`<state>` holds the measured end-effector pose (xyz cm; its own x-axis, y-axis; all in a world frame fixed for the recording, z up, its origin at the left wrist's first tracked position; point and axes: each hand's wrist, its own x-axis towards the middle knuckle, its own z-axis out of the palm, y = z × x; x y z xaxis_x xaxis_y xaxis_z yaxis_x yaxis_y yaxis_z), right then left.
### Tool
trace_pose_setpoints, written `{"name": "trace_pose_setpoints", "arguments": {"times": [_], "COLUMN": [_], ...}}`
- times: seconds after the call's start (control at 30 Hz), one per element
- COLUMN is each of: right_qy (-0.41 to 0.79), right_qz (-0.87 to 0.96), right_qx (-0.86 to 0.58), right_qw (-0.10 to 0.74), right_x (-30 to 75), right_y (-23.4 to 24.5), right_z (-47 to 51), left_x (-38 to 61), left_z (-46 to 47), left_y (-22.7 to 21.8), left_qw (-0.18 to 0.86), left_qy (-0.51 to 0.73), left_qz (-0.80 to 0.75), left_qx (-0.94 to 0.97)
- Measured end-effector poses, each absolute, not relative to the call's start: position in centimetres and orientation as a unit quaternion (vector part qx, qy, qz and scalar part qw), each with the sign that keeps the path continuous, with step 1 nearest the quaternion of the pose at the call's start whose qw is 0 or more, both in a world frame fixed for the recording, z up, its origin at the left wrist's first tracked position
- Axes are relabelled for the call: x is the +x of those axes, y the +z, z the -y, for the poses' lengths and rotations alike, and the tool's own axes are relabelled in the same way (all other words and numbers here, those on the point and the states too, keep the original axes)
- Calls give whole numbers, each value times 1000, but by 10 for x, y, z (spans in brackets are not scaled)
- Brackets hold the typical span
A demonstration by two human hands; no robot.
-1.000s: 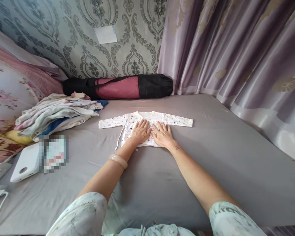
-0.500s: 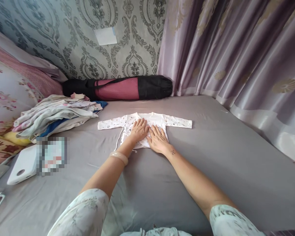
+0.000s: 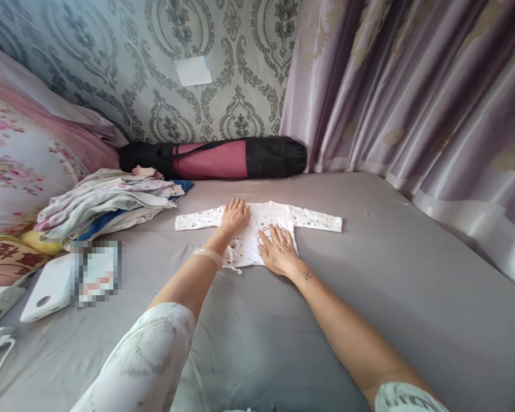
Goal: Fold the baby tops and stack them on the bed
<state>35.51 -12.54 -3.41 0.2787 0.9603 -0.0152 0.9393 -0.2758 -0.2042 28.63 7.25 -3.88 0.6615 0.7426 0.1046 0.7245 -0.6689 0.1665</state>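
Note:
A small white baby shirt with a scattered print lies spread on the grey bed sheet, both long sleeves stretched out sideways. My left hand rests flat near the shirt's left shoulder, where that sleeve joins the body. On the lower right of the body lies my right hand, fingers spread over a line drawing on the fabric. Thin white ties hang at the shirt's lower left edge. Parts of the shirt under my hands and left forearm are hidden.
A heap of folded clothes sits to the left, beside a floral pillow. A black and pink rolled bag lies along the wall. A white power bank and a power strip are at the left; curtains hang right.
My left hand has moved from the shirt's middle up and left toward its shoulder. The right hand stays on the lower body, and more of the chest shows. The view has shifted slightly.

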Motion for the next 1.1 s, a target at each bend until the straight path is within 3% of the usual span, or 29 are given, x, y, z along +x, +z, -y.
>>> {"name": "trace_pose_setpoints", "arguments": {"times": [0.13,0.5,0.63,0.73,0.9,1.1], "right_qy": [81,158,178,79,-57,-48], "right_qz": [596,591,577,491,279,154], "right_qx": [-795,-783,-762,-811,-924,-973], "right_qw": [80,112,233,308,255,163], "right_x": [355,360,391,434,493,508], "right_y": [-31,-27,-14,-7,-16,-34], "right_z": [125,121,116,119,141,155], "left_x": [290,299,319,336,359,372], "left_z": [-92,-92,-65,-42,-19,-10], "left_y": [-49,-40,-32,-28,-29,-42], "left_qw": [55,72,72,88,109,112], "left_qy": [11,38,67,55,32,29], "left_qz": [-384,-397,-324,-255,-197,-199], "left_qx": [922,914,941,961,974,973]}}
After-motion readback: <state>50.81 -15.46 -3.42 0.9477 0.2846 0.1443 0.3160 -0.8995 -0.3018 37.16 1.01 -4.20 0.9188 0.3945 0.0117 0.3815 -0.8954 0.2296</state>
